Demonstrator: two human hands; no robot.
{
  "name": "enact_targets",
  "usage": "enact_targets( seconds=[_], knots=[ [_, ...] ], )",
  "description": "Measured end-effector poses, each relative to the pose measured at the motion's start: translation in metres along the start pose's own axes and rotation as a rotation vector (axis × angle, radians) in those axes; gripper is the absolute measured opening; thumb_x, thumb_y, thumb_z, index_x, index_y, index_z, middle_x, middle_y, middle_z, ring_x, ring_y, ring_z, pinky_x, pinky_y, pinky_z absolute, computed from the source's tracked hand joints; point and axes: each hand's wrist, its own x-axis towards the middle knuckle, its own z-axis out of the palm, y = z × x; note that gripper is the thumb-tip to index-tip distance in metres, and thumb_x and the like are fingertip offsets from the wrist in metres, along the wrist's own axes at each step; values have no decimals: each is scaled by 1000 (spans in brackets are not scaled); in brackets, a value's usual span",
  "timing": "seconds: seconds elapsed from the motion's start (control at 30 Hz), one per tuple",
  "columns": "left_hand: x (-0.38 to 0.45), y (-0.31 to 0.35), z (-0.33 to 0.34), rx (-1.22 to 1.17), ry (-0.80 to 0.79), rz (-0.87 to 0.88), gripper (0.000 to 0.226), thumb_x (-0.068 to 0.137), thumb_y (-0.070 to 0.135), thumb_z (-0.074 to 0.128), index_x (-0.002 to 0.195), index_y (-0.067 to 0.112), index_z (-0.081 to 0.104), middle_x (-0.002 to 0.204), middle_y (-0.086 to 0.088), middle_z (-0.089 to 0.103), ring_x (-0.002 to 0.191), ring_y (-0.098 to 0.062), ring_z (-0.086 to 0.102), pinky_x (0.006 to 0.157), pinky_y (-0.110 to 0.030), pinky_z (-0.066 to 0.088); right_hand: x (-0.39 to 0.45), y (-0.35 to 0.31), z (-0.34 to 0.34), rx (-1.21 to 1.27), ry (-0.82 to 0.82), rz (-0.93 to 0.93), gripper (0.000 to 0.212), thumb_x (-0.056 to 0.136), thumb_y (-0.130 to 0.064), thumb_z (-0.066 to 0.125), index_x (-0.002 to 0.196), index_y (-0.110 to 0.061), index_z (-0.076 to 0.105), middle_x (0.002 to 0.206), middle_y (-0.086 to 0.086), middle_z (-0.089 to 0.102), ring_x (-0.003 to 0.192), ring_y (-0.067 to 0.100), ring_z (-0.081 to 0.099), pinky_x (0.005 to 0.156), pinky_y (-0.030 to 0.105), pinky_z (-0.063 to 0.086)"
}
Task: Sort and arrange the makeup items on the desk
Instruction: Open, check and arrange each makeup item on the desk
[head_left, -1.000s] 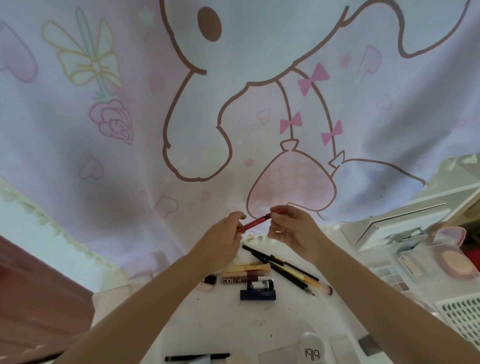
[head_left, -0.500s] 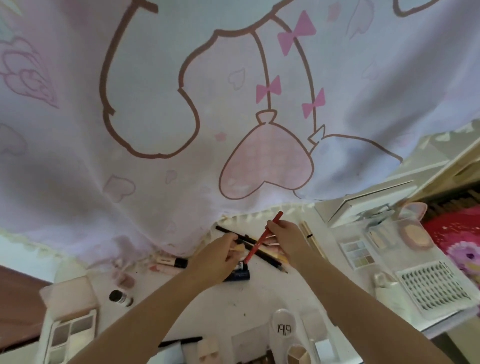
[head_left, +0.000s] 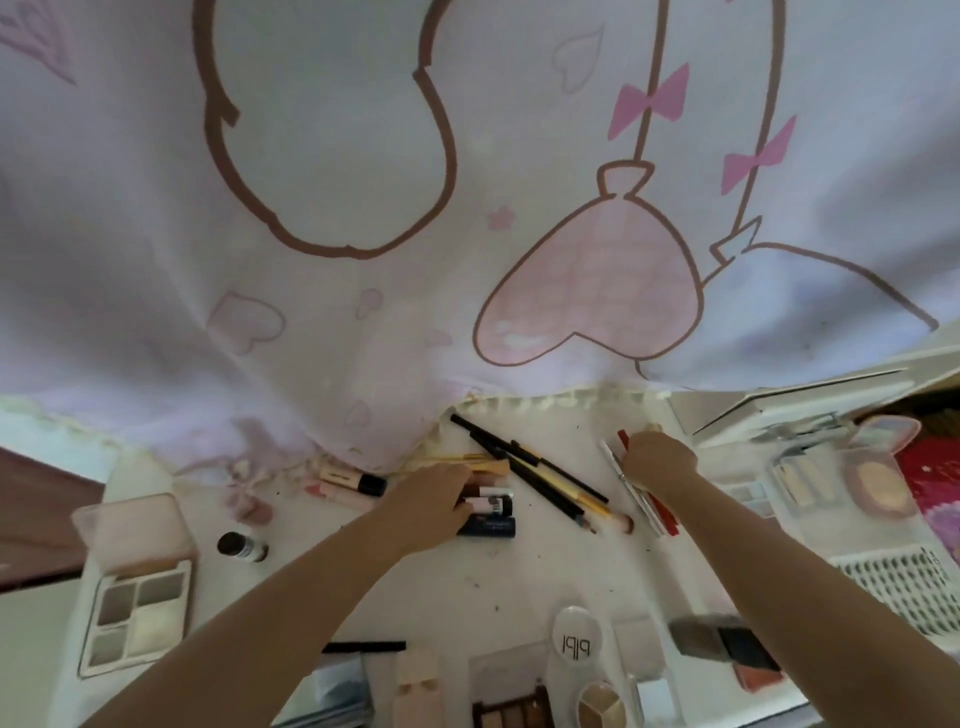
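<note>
While red pencil (head_left: 662, 512) is set down among white sticks at desk (head_left: 550, 566) right, long axis running away from body, right hand (head_left: 657, 460) fingers hidden, grip unclear; left hand (head_left: 434, 491) curled on lipstick tubes (head_left: 491, 506).

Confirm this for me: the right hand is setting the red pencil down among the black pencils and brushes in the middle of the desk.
Not quite. The head view shows the right hand setting the red pencil beside white pencils, right of and apart from the black pencils and brushes mid-desk.

A cartoon-printed curtain (head_left: 363, 208) hangs behind the white desk (head_left: 519, 571).
</note>
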Motion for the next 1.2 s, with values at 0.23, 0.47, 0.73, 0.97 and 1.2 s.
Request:
enact_targets(
  seconds=[0.23, 0.47, 0.73, 0.97, 1.2],
  knots=[
    [3, -12, 1, 28, 7, 9, 27, 94, 23, 43, 118, 11, 49, 121, -7, 52, 108, -21, 50, 89, -33, 45, 2, 6, -3, 0, 57, -45, 25, 92, -21, 36, 102, -8, 56, 113, 7, 53, 83, 22, 53, 67, 28, 42],
    [-10, -26, 11, 155, 164, 98, 21, 91, 21, 50, 108, 11, 58, 106, -4, 58, 96, -19, 55, 79, -28, 47, -36, -40, 6, -3, 142, -420, 29, 95, -30, 39, 111, -11, 53, 108, 4, 56, 101, 20, 56, 82, 29, 46],
    [-19, -37, 25, 109, 252, 176, 10, 70, 14, 68, 79, 12, 67, 81, -2, 63, 71, -18, 64, 54, -22, 50, -53, -61, 37, -75, 183, -398, 25, 94, -18, 42, 116, -13, 52, 105, 3, 60, 91, 18, 60, 64, 23, 40],
    [-21, -23, 13, 124, 175, 93, 28, 94, 16, 41, 116, 6, 54, 117, -9, 53, 109, -23, 49, 86, -30, 40, -64, -54, 34, 46, 199, -374, 25, 91, -19, 41, 107, -9, 57, 104, 4, 59, 85, 16, 54, 67, 22, 41],
    [-10, 6, -16, 303, 421, 252, 50, 69, 16, 75, 116, 8, 58, 119, -10, 58, 110, -26, 58, 89, -35, 50, -81, -32, -3, 156, 405, -485, 17, 97, -22, 31, 98, -12, 45, 81, 0, 51, 64, 16, 45, 56, 21, 43]
  ],
)
